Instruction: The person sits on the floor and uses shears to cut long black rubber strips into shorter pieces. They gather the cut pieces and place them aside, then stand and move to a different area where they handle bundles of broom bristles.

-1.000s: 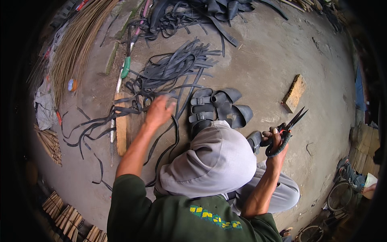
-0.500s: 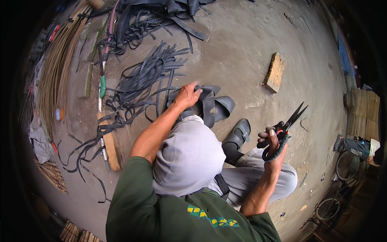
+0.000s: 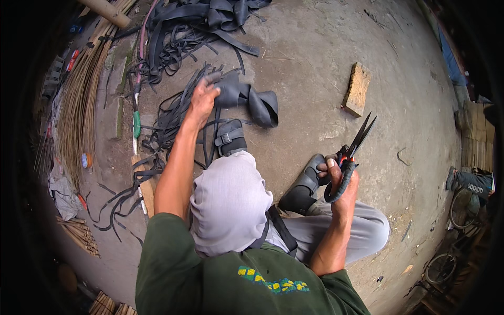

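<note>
My left hand (image 3: 203, 100) grips one end of a wide black rubber sheet (image 3: 239, 97), its fingers slightly blurred. The sheet's other end curls over to the right, above the floor near my left sandal (image 3: 230, 139). Beneath and beside that hand lies a heap of narrow black rubber strips (image 3: 176, 113). In my right hand (image 3: 338, 181) is a pair of scissors (image 3: 353, 149) with wrapped handles. Their blades point up and away, slightly parted, with nothing between them. The right hand is above my right knee, beside my right sandal (image 3: 304, 184).
More black rubber sheets (image 3: 220, 16) are piled at the far left. A wooden block (image 3: 358, 89) lies on the concrete floor ahead to the right. Long thin sticks (image 3: 86, 100) and a wooden board (image 3: 147, 191) are on the left; bicycle wheels (image 3: 440, 268) stand at the right.
My left hand has moved left and farther away, carrying the rubber sheet off my left sandal, which now shows. My right hand with the scissors has shifted slightly left.
</note>
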`<action>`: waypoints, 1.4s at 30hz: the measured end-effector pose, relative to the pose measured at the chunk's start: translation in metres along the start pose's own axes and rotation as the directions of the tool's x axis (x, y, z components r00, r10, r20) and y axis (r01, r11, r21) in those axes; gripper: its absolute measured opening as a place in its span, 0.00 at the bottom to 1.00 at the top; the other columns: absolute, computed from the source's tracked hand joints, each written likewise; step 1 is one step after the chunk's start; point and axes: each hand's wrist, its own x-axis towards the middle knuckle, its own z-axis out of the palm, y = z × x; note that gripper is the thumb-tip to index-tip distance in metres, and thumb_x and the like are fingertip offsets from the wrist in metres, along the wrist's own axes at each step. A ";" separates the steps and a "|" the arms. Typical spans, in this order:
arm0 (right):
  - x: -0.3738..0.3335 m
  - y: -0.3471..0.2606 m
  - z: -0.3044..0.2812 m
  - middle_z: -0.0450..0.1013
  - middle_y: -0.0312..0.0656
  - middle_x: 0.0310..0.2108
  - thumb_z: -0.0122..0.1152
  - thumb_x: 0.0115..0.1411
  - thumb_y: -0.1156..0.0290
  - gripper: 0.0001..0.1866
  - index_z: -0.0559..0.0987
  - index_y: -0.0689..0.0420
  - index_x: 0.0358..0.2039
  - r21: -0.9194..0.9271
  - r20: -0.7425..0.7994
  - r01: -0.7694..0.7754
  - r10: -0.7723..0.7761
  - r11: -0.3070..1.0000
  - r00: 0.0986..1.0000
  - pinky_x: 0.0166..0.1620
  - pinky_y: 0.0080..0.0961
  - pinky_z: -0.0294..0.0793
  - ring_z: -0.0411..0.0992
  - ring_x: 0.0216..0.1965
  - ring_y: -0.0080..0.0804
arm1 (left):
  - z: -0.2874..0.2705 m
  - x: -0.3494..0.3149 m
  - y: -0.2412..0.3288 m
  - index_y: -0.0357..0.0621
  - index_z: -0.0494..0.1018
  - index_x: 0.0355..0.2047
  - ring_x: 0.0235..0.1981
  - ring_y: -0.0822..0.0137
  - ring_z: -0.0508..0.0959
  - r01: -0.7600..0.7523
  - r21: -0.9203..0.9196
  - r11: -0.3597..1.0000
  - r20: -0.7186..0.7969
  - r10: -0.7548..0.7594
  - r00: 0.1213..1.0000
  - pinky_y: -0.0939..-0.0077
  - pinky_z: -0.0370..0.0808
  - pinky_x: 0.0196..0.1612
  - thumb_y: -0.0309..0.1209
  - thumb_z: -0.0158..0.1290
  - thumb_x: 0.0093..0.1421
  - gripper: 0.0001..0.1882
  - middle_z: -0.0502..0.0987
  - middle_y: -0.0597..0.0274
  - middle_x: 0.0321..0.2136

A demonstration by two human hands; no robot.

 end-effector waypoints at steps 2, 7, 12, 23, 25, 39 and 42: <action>-0.001 0.000 0.000 0.79 0.40 0.29 0.64 0.67 0.69 0.11 0.80 0.66 0.40 0.015 0.012 0.009 -0.009 1.000 1.000 0.35 0.21 0.75 0.75 0.29 0.23 | -0.013 -0.021 -0.031 0.30 0.59 0.68 0.59 0.58 0.73 0.236 -0.012 0.972 -0.007 -0.236 0.972 0.67 0.67 0.64 0.25 0.49 0.59 0.35 0.72 0.43 0.59; -0.002 0.001 0.004 0.79 0.41 0.29 0.64 0.67 0.69 0.11 0.80 0.66 0.39 -0.004 0.006 -0.056 0.056 0.998 0.998 0.34 0.21 0.75 0.75 0.29 0.23 | -0.026 -0.082 -0.078 0.29 0.77 0.51 0.46 0.60 0.81 0.472 0.262 0.842 -0.143 -0.450 0.882 0.68 0.75 0.53 0.45 0.62 0.61 0.29 0.82 0.49 0.44; 0.000 0.011 0.010 0.79 0.42 0.29 0.64 0.67 0.68 0.11 0.79 0.65 0.39 0.017 0.080 -0.097 0.095 0.995 0.992 0.34 0.20 0.75 0.75 0.29 0.23 | -0.021 -0.108 -0.074 0.30 0.76 0.52 0.40 0.63 0.81 0.498 0.453 0.740 0.032 -0.571 0.820 0.70 0.76 0.45 0.39 0.63 0.61 0.26 0.83 0.50 0.42; 0.026 0.119 0.106 0.79 0.42 0.35 0.69 0.64 0.54 0.21 0.77 0.61 0.42 0.063 0.212 -0.340 0.321 0.938 0.923 0.31 0.25 0.74 0.77 0.31 0.28 | 0.024 -0.113 -0.027 0.33 0.73 0.59 0.53 0.59 0.79 -0.162 0.351 0.922 0.702 -0.144 0.698 0.69 0.73 0.57 0.39 0.55 0.67 0.26 0.80 0.47 0.50; 0.028 0.137 0.117 0.77 0.41 0.33 0.72 0.61 0.53 0.24 0.78 0.62 0.42 0.103 0.234 -0.404 0.372 0.909 0.898 0.32 0.26 0.73 0.77 0.34 0.30 | 0.025 -0.124 -0.025 0.27 0.70 0.61 0.51 0.61 0.79 -0.059 0.257 0.965 0.687 -0.139 0.713 0.71 0.73 0.56 0.43 0.55 0.66 0.32 0.80 0.46 0.50; 0.058 0.110 0.072 0.76 0.38 0.27 0.61 0.60 0.74 0.04 0.79 0.62 0.31 0.719 -0.091 0.072 -0.009 0.691 0.996 0.31 0.28 0.77 0.76 0.25 0.30 | 0.054 -0.133 -0.022 0.38 0.73 0.60 0.62 0.58 0.73 0.403 0.473 0.784 0.263 -0.562 0.784 0.68 0.67 0.63 0.51 0.58 0.63 0.34 0.75 0.48 0.58; 0.060 0.104 0.065 0.75 0.34 0.28 0.58 0.60 0.76 0.02 0.78 0.56 0.31 0.862 0.022 -0.085 0.132 0.499 0.991 0.42 0.33 0.79 0.77 0.32 0.28 | 0.068 -0.110 -0.040 0.39 0.73 0.60 0.58 0.57 0.75 0.205 0.662 0.721 0.208 -0.439 0.874 0.66 0.70 0.59 0.51 0.57 0.62 0.34 0.77 0.48 0.55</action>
